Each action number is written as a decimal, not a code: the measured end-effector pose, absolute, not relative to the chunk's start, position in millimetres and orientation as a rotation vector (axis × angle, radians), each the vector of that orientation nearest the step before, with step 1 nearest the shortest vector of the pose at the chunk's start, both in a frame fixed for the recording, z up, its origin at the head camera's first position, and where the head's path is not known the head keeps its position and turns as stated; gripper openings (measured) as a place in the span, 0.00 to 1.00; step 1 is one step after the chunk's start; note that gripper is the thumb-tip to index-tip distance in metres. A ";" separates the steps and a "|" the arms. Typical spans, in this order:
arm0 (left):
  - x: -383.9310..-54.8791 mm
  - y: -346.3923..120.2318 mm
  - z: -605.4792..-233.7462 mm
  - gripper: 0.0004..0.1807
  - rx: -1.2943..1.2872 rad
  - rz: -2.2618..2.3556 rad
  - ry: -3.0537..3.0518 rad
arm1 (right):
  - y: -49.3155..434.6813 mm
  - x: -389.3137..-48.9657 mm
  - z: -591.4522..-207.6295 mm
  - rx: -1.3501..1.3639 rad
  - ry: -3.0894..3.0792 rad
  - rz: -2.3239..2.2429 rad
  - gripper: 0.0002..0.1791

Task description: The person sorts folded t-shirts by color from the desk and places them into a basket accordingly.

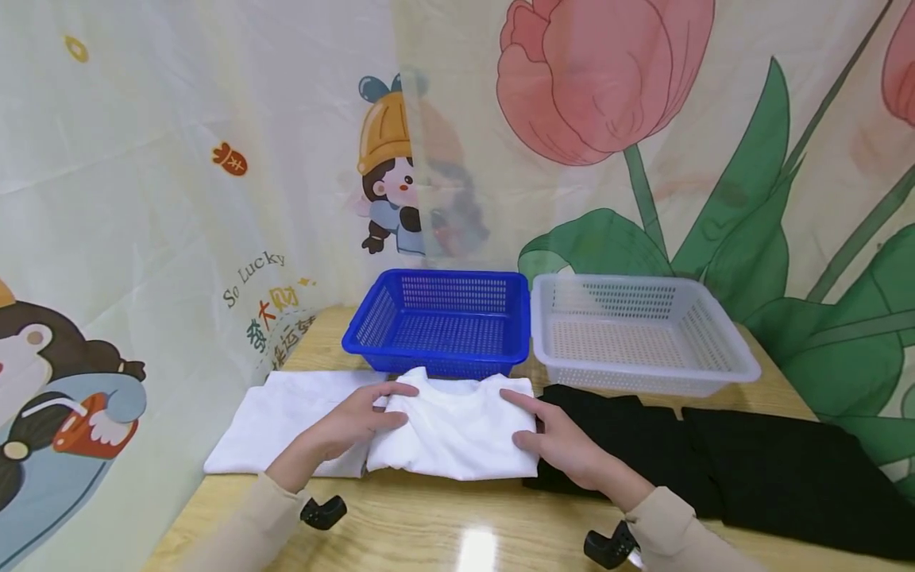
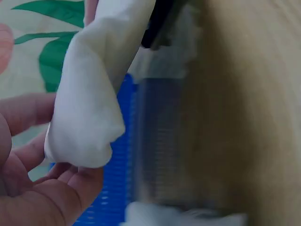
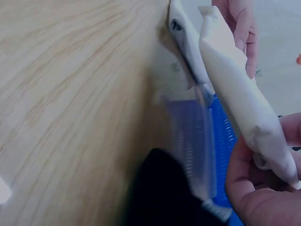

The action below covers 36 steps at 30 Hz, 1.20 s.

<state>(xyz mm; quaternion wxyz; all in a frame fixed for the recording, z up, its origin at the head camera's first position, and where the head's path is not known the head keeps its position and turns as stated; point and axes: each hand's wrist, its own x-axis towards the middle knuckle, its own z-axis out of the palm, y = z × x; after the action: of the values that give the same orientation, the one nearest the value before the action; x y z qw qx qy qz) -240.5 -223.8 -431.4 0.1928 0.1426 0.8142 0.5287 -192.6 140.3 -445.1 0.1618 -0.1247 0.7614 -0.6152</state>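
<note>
A folded white T-shirt (image 1: 457, 433), its collar at the far side, is held up between both hands, in front of the blue basket. My left hand (image 1: 353, 425) pinches the shirt's left side, thumb on the near face and fingers behind. On the opposite side my right hand (image 1: 568, 445) grips it likewise. Seen edge-on in the left wrist view, the shirt (image 2: 87, 103) forms a thick soft bundle above the table. In the right wrist view the cloth (image 3: 249, 108) spans from one hand to the other, with the right thumb and fingers curled round its near end.
Behind the shirt stand a blue mesh basket (image 1: 457, 338) and, to its right, a white one (image 1: 629, 345). Another folded white garment (image 1: 293, 417) lies at left on the wooden table (image 1: 407, 528). Folded black garments (image 1: 793, 469) lie at right. A printed curtain (image 1: 307, 119) hangs behind.
</note>
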 end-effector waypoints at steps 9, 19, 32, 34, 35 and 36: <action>-252.1 -244.8 -357.6 0.34 0.493 1.459 2.317 | 135.8 -203.1 -390.5 -0.572 2.183 -1.799 0.38; -316.8 -241.5 -321.5 0.37 0.464 1.421 2.485 | 121.0 -269.1 -347.5 -0.501 2.409 -1.701 0.43; -394.3 -234.0 -339.6 0.40 0.516 1.385 2.576 | 111.0 -342.8 -358.1 -0.480 2.527 -1.620 0.44; -401.7 -230.8 -347.4 0.40 0.515 1.351 2.598 | 107.7 -351.1 -366.8 -0.446 2.548 -1.596 0.44; -404.8 -229.3 -351.3 0.40 0.518 1.335 2.606 | 106.2 -354.6 -371.4 -0.426 2.557 -1.581 0.44; -407.9 -227.9 -355.4 0.40 0.519 1.319 2.617 | 104.6 -357.5 -375.6 -0.411 2.566 -1.565 0.44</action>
<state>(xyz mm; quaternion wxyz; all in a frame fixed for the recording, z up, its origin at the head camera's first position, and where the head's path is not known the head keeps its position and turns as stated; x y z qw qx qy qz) -407.9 -227.9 -355.4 0.0826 0.1737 0.8763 0.4417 -357.5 104.6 -375.6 0.0538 -0.1352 0.8447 -0.5151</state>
